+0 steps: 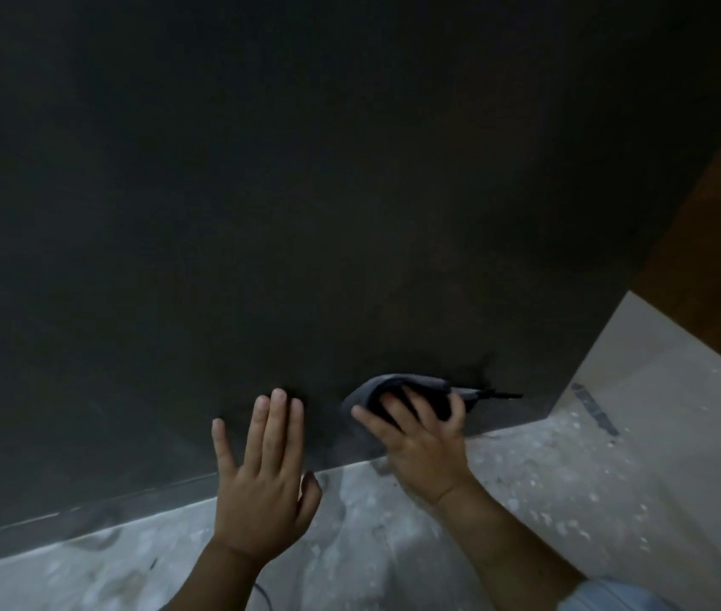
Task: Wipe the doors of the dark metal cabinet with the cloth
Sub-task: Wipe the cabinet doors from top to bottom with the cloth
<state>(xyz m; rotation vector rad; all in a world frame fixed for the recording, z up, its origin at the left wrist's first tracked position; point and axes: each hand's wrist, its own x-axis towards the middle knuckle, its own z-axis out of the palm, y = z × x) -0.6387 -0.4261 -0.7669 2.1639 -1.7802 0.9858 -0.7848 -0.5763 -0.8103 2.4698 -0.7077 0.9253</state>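
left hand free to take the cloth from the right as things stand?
Probably yes. The left hand rests flat and empty on the cabinet door, right beside the cloth, which the right hand presses low on the door. Nothing lies between them.

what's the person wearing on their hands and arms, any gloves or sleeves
No gloves: the left hand and right hand are bare, with no rings or watch visible. Both forearms are uncovered; a pale blue sleeve shows only at the right arm's lower edge.

Bunched grey cloth (411, 390) low against the dark matte cabinet door (306, 191).
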